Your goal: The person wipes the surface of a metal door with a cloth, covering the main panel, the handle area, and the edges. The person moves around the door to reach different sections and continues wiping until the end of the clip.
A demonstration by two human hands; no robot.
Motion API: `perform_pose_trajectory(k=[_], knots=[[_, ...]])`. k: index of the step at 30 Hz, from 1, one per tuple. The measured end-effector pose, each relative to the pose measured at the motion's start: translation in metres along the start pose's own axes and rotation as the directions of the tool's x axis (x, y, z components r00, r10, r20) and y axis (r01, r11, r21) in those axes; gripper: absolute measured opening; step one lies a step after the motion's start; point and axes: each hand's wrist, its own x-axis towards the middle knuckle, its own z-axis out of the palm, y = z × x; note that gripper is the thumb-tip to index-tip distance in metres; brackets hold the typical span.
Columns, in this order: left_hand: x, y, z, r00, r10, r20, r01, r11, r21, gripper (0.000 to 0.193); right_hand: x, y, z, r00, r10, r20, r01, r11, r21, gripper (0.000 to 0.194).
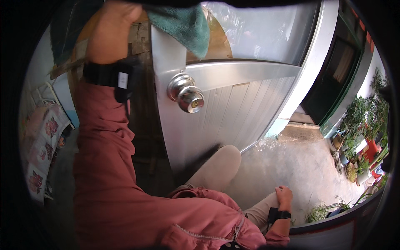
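At the top edge, my left hand (pixel 129 11) holds a green plush cloth (pixel 182 28) over the upper part of a silver metal door (pixel 215 106). The hand's fingers are cut off by the frame or hidden. Below the cloth, the door's glass pane (pixel 262 34) shows, and a corner of the cloth hangs in front of its lower left. A shiny round doorknob (pixel 189 97) with a keyhole sits under the cloth, near the door's free edge. My right hand (pixel 284 196) rests on my leg at the lower right, fingers curled and no object visible in it.
A round wooden panel (pixel 82 34) stands behind the door, partly visible through the glass. On the left is a rack (pixel 51 93) draped with floral cloth (pixel 43 150). Potted plants (pixel 354 125) line the right side by a dark green-framed doorway (pixel 331 81). The floor (pixel 265 168) is concrete.
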Motion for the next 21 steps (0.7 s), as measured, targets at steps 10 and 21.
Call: perform_pose_trajectory(k=[10,21], knots=[[-0.06,-0.003,0.002,0.99,-0.141,0.006,0.141,0.99,-0.003,0.026,-0.007,0.003,-0.013,1.0,-0.022,0.0,0.021,0.99,0.136,0.037],[-0.122,-0.029,0.002,0.986,0.159,0.055,-0.167,0.878,0.449,0.035,-0.012,-0.01,-0.012,0.999,0.029,0.019,-0.028,0.996,-0.08,0.04]])
